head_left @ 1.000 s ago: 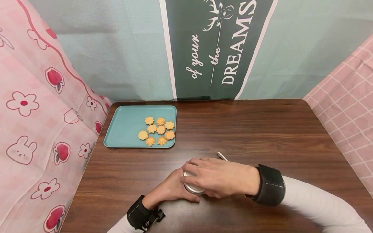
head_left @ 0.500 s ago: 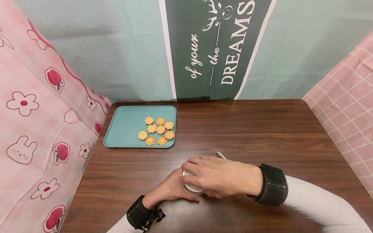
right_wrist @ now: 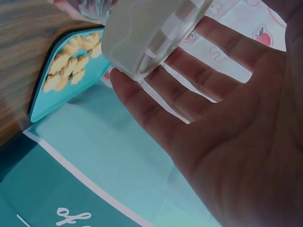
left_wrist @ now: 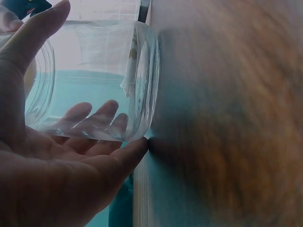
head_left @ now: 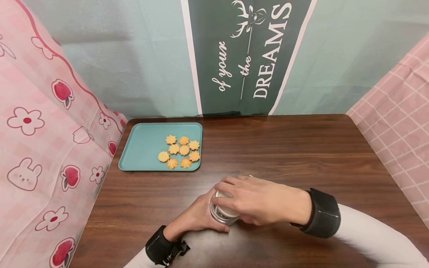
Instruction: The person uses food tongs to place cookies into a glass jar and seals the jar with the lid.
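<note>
A clear glass jar [left_wrist: 90,52] stands on the table, with my left hand [head_left: 202,212] curled around its side. Its round rim [head_left: 221,217] shows beneath a whitish lid [right_wrist: 135,35], which my right hand [head_left: 264,199] holds by the edge. The lid is tilted and sits apart from the rim on at least one side; in the right wrist view a gap shows between lid and jar. Through the glass in the left wrist view, no contents are plain. The right thumb is hidden from the head view.
A teal tray [head_left: 142,149] lies at the back left, with several golden cookies [head_left: 184,150] on its right half. Behind my right hand peeks the tip of a slim white item [head_left: 250,176], mostly hidden. Curtains hang around the wooden table [head_left: 285,149].
My right hand has moved slightly right and up, raising the lid off the jar so the glass rim shows. The left hand keeps its hold on the jar.
</note>
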`<state>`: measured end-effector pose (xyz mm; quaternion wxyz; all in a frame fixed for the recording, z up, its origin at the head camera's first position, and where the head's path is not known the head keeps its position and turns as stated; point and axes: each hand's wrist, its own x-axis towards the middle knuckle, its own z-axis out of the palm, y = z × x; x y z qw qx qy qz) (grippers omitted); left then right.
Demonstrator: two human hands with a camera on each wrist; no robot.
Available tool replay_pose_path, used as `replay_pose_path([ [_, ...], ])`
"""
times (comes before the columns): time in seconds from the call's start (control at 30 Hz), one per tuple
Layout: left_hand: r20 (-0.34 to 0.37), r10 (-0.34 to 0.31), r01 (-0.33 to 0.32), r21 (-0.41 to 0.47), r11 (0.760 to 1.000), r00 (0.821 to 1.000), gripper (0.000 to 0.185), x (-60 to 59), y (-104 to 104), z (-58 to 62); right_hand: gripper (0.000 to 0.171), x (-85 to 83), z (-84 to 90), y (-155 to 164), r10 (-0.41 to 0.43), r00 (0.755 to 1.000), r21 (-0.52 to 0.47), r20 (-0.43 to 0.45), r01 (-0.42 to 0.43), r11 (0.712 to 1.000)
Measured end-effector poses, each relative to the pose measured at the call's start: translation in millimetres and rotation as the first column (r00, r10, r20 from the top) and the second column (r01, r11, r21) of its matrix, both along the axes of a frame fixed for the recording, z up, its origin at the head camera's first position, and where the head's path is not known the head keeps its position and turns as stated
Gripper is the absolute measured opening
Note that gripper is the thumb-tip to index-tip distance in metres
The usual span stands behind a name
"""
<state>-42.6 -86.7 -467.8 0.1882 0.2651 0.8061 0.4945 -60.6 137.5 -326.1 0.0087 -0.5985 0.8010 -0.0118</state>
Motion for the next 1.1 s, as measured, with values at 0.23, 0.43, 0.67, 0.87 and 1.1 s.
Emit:
replay_pose_path([
  [0.23,-0.022,0.011,-0.011,0.003,1.0,1.0,0.103,-0.1,0,0.0,0.075,-1.0,6.3,16,-0.051,0.999,0.024,0.003,0.051,0.998],
  [0.43,-0.012,0.002,-0.002,0.027,1.0,1.0,0.101,-0.5,0,-0.5,0.077,-1.1,9.9,31,-0.112,0.994,0.044,-0.008,0.113,0.993],
  [0.67,-0.018,0.009,-0.009,0.008,1.0,1.0,0.099,-1.1,-1,0.9,0.074,1.1,5.9,46,-0.147,0.989,0.037,0.016,0.147,0.988],
  [0.87,-0.015,0.007,-0.007,0.017,1.0,1.0,0.098,-2.3,0,1.3,0.075,3.6,-0.3,57,-0.167,0.986,0.025,0.009,0.167,0.986],
  [1.1,-0.011,0.013,-0.012,0.015,1.0,1.0,0.097,-1.6,0,-0.3,0.082,11.3,-14.0,66,-0.184,0.983,0.018,0.025,0.184,0.983],
])
